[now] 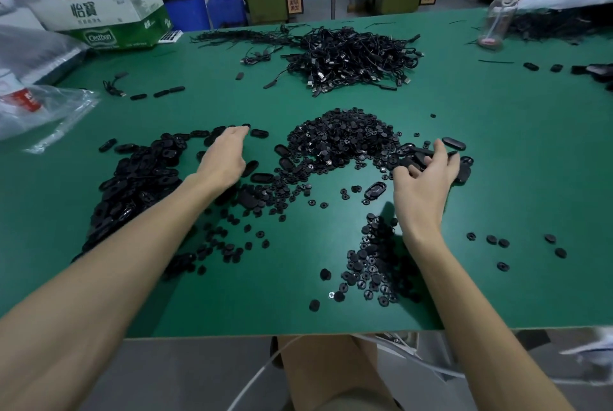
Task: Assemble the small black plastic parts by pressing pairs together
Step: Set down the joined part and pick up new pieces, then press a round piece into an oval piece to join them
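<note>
The black parts come in two sorts. A heap of oval shells [139, 178] fills the left middle of the frame. A mound of small round pieces [345, 142] sits at the centre, with a looser scatter of the same lower down, right of centre [374, 264]. All of it lies on the green desk [497, 198].

The right hand [424, 185], at the right edge of the centre mound, has its fingers [441, 153] curled round a few oval shells and grips them over the desk. The left hand [224, 158] reaches to the upper edge of the left heap. Its fingers [237, 133] are nearly straight and close together, with the tips at a loose shell. Whether anything sits under the palm cannot be told.

This looks like the gathering step: stock is being picked up and no pair is yet being pressed. The next move probably calls for singling out one shell, choosing its mate, lining the two up face to face and squeezing them between thumb and fingers.

Farther up the frame lies a tangle of cables [351, 59]. There is a cardboard box [99, 22] at upper left and a clear bottle [502, 12] at upper right.
</note>
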A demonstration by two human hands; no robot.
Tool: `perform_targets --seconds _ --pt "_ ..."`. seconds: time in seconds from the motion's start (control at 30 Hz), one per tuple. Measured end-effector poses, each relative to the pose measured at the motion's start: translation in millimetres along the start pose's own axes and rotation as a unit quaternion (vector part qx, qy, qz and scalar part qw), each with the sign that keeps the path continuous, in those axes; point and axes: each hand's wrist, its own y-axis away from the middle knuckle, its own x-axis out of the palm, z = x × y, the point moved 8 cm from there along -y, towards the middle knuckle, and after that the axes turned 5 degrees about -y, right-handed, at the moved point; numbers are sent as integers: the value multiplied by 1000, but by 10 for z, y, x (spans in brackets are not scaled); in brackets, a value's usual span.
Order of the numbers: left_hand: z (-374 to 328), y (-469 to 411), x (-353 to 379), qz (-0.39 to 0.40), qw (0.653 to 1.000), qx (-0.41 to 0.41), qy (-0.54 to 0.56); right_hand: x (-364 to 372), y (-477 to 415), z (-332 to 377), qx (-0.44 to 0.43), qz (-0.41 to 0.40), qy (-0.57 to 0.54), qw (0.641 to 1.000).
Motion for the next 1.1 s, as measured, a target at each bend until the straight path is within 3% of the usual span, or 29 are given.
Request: perform_targets --seconds 0.23,0.43,0.57,0.67,0.77,0.9,1.0,1.1 --pt "-237 -289 173 91 990 63 -87 -66 24 106 -45 -28 12 999" --pt "-321 -248 47 -32 983 100 -149 -13 61 198 -98 -15 39 994" --pt "-369 -114 6 -67 981 97 -153 272 173 297 -206 103 152 961" --pt "-397 14 -161 -115 992 41 15 537 316 265 -251 229 209 917" --pt "-564 267 -220 -93 969 12 229 685 399 181 -254 303 245 885" --pt "-977 660 -67 -14 882 48 468 765 437 140 -272 327 267 865" --pt "-1123 815 165 19 825 20 564 774 437 133 -273 331 255 867" --pt "-1056 849 298 2 782 -35 622 787 425 112 -259 334 263 867"
